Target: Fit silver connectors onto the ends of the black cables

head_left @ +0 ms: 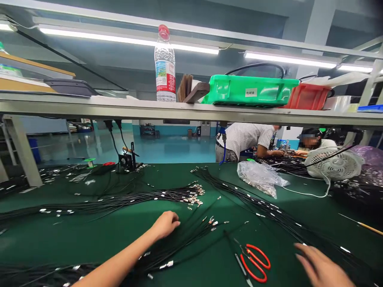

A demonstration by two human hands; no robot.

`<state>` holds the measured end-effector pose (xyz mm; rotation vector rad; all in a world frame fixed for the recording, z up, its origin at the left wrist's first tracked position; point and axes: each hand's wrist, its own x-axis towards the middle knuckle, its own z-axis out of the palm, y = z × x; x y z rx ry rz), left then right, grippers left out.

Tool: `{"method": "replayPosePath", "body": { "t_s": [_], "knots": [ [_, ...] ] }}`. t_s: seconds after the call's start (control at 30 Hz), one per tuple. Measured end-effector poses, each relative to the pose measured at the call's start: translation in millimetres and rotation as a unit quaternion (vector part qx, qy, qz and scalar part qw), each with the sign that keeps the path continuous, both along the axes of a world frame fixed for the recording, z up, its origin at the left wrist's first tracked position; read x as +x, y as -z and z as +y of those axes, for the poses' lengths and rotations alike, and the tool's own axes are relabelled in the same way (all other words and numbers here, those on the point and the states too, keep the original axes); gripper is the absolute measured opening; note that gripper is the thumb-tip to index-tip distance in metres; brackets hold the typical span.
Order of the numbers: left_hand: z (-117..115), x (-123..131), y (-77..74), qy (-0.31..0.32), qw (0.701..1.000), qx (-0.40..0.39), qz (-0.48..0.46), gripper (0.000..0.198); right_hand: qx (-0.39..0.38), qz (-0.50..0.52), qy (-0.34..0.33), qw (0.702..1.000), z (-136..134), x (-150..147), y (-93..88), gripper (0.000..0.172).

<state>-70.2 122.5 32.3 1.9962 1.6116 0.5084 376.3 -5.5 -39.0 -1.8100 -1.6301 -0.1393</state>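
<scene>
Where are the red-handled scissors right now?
The red-handled scissors lie on the green mat, lower right in the head view, left of the person's right hand.

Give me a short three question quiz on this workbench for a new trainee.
1. Which hand is nearer the red-handled scissors: A, the left hand, or B, the right hand?
2. What colour is the crate beside the green plastic crate on the shelf?
3. True or false: the clear plastic bag lies on the shelf.

Key: 1. B. 2. Red. 3. False, it lies on the green mat.
</scene>
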Motion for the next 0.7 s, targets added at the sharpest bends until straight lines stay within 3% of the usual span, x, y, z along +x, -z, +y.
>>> {"method": "replayPosePath", "body": {
  "t_s": [0.17, 0.3, 0.4, 0.57, 0.7],
  "knots": [
    [-44, -7, 15.4, 0.001, 0.995, 0.047, 0.085, 0.017, -0.122, -0.01, -0.201, 0.972, 9, -147, -32.3, 0.03],
    [-70, 7, 13.0, -0.018, 0.987, 0.098, 0.125, 0.029, -0.122, -0.078, -0.254, 0.956, 12, -217, -46.7, 0.038],
    [-92, 17, 13.5, 0.012, 0.983, 0.131, 0.131, 0.03, -0.113, -0.097, -0.255, 0.955, 14, -232, -40.8, 0.036],
    [-113, 38, 26.0, 0.134, 0.972, 0.148, 0.121, 0.02, -0.1, -0.101, -0.255, 0.957, 11, -234, -33.3, 0.025],
    [-118, 46, 31.0, 0.115, 0.975, 0.153, 0.113, 0.026, -0.082, -0.074, -0.269, 0.957, 5, -226, -36.5, 0.02]
  ]
}}
